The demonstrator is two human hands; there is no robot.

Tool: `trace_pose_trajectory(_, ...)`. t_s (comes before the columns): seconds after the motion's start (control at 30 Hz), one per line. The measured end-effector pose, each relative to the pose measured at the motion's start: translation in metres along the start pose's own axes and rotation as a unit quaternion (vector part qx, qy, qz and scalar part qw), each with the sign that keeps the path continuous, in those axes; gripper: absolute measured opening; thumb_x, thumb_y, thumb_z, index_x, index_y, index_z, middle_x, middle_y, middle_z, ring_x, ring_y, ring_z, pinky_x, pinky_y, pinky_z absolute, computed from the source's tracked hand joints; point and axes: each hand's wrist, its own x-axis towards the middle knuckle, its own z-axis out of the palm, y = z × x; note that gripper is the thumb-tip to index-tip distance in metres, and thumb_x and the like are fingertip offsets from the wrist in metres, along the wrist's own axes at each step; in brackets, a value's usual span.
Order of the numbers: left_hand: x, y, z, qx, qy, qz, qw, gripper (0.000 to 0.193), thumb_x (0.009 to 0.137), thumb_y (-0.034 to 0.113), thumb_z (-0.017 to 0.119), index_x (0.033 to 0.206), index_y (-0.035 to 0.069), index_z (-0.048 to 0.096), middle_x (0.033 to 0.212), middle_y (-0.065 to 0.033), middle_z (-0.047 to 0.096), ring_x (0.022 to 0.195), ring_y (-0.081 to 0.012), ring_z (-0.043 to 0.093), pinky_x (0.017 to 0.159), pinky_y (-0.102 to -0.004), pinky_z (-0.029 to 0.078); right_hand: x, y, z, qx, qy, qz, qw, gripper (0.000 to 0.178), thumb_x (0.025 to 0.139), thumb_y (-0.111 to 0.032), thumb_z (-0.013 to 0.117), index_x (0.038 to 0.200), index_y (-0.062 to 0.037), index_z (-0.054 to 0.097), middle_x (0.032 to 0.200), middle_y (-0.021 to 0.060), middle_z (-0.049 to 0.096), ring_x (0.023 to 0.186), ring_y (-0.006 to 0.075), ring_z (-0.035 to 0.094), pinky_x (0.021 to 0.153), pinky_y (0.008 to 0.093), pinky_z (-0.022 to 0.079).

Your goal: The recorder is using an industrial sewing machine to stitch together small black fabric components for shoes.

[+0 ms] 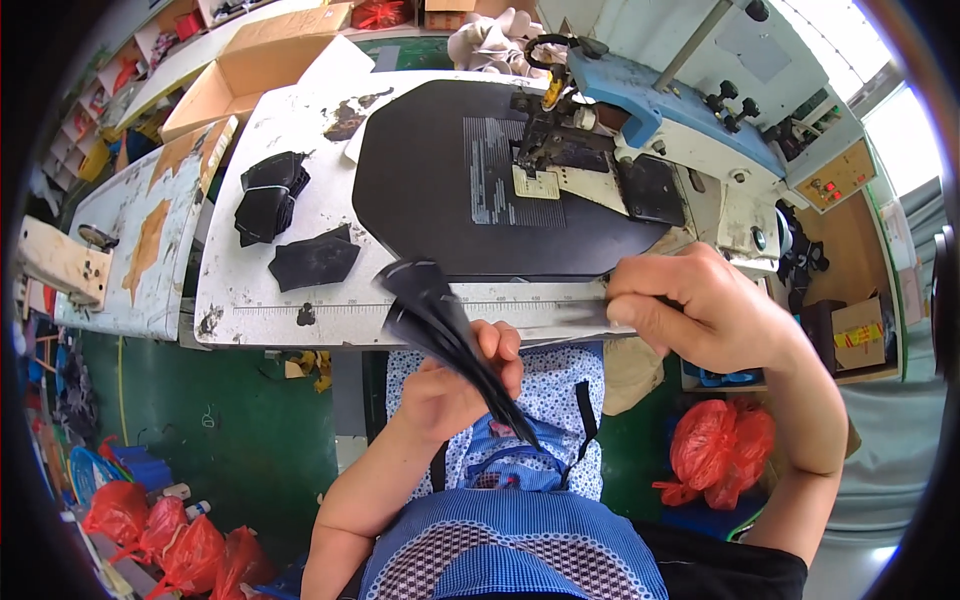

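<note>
My left hand (452, 392) is closed around a fanned bunch of black cut pieces (432, 318), held up just in front of the table's near edge. Fabric or leather: I cannot tell which. To the right, my right hand (708, 305) is pinched above the front edge. A slim grey streak (580, 313), smeared by motion, points left from its fingertips; its kind does not show. On the white table (330, 235) at the left lie a tied bundle of black pieces (268, 200) and a few loose black pieces (315, 260).
A sewing machine (640, 110) with a blue arm stands over a black work plate (430, 190). A printed ruler (370, 306) runs along the table's front. An open cardboard box (240, 90) stands at the back left. Red plastic bags (720, 450) sit low at the right.
</note>
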Motion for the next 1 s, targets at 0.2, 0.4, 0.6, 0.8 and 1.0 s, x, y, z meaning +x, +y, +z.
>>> trace_pose_trajectory(0.2,-0.018,-0.011,-0.019,0.09,-0.024,-0.078,0.993,0.038,0.102,0.009,0.067,0.138,-0.002,0.061,0.14,-0.018,0.064,0.125,-0.0323,0.067,0.107,-0.0451,0.054,0.013,0.025,0.021,0.221,0.157,0.153,0.95,0.048,0.117,-0.039,0.049,0.108,0.001,0.074,0.071,-0.0077,0.046,0.066,0.0048,0.039,0.059,0.0248,0.035)
trace_pose_trajectory(0.4,-0.049,0.026,-0.011,0.264,0.115,-0.037,0.957,0.039,0.105,0.008,0.063,0.143,0.0,0.061,0.156,-0.0234,0.057,0.136,-0.0377,0.064,0.111,-0.0511,0.053,0.038,0.044,0.017,0.159,0.176,0.173,0.956,0.05,0.115,-0.042,0.052,0.112,0.0029,0.074,0.084,-0.0008,0.059,0.082,0.0123,0.053,0.077,0.032,0.048)
trace_pose_trajectory(0.6,-0.047,0.091,-0.02,0.402,0.254,0.098,0.874,0.038,0.106,0.005,0.061,0.143,0.002,0.056,0.132,-0.0132,0.07,0.122,-0.0264,0.069,0.11,-0.042,0.053,0.064,0.045,0.018,0.07,0.203,0.154,0.964,0.042,0.115,-0.038,0.053,0.1,-0.0004,0.065,0.078,-0.0049,0.044,0.073,0.0074,0.041,0.067,0.0269,0.038)
trace_pose_trajectory(0.8,-0.038,0.112,-0.059,0.552,0.262,0.113,0.783,0.043,0.106,0.008,0.068,0.147,0.003,0.056,0.134,-0.0036,0.069,0.124,-0.0123,0.062,0.11,-0.0296,0.046,0.075,0.04,0.018,0.025,0.171,0.194,0.966,0.046,0.115,-0.039,0.051,0.093,0.0,0.063,0.073,-0.0011,0.047,0.071,0.0095,0.044,0.064,0.0299,0.04)
trace_pose_trajectory(1.0,-0.046,0.108,-0.069,0.569,0.273,0.108,0.768,0.041,0.107,0.012,0.068,0.146,0.003,0.057,0.134,-0.0036,0.069,0.123,-0.0114,0.062,0.109,-0.0286,0.046,0.082,0.035,0.016,-0.035,0.166,0.204,0.964,0.049,0.113,-0.038,0.05,0.096,0.0047,0.067,0.081,0.0162,0.061,0.083,0.0302,0.06,0.077,0.0416,0.049)
